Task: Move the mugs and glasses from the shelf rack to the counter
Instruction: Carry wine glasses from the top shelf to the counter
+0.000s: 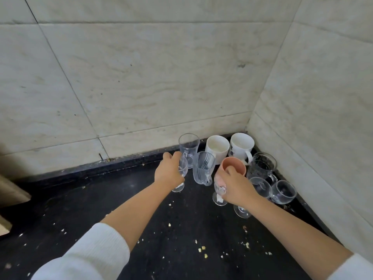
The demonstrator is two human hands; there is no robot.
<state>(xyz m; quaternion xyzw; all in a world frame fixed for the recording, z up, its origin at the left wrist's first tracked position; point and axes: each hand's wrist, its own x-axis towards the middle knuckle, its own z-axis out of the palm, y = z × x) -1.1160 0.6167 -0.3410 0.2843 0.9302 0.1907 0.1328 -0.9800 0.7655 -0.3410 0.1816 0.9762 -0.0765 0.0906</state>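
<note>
A stemmed glass (180, 174) is gripped by the left hand (168, 172) and another (220, 188) by the right hand (235, 186), both lowered onto the black counter (141, 199) beside the grouped mugs (217, 148), apparently to keep the set clustered in the corner.

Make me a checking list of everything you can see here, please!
Surface: black counter, crumbs scattered on it.
Job's things: two white mugs in the corner; pink cup; clear glasses and small stemmed glasses clustered beside them.
Clutter: crumbs; pale object at left edge, unclear.
Grips: left hand closed on a stemmed glass; right hand holding another stemmed glass.
Cables: nothing seen.
Surroundings: tiled walls meeting in a corner.
</note>
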